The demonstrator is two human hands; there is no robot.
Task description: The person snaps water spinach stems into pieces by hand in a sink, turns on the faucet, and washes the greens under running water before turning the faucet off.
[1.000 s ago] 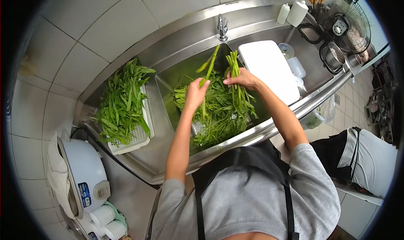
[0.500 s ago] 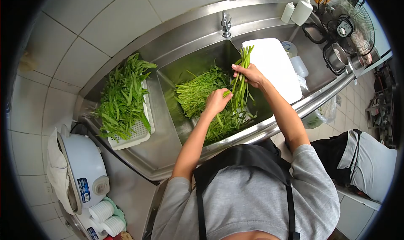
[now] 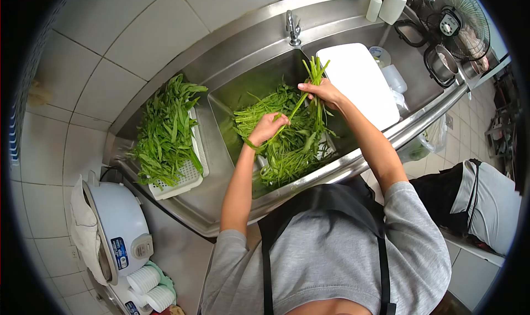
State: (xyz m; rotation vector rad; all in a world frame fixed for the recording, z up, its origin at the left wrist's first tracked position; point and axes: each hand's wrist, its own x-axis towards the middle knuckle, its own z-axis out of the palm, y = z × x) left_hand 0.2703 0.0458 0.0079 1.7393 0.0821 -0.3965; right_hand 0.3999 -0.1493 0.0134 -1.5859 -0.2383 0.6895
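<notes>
My right hand [image 3: 324, 92] is closed round a bunch of water spinach [image 3: 318, 112], its pale stem ends sticking up and its leaves hanging down into the sink basin [image 3: 223, 102]. To the left, my left hand [image 3: 268, 128] pinches a single water spinach stem [image 3: 295, 110] that slants up toward the bunch. Below both hands, a heap of water spinach [image 3: 262, 113] lies in the basin, partly over a white surface. Left of the basin, more leafy greens [image 3: 168, 130] are piled on a white perforated tray [image 3: 178, 187].
A white board [image 3: 358, 86] lies across the right side of the sink, near the faucet [image 3: 293, 29]. Farther right are white bottles [image 3: 392, 7], pots [image 3: 441, 64] and a fan [image 3: 451, 23]. A rice cooker [image 3: 118, 227] stands lower left. Another person [image 3: 480, 204] is at the right.
My left hand has moved left and slightly down from the bunch, drawing a stem with it. The right hand still grips the bunch, and the view has shifted slightly.
</notes>
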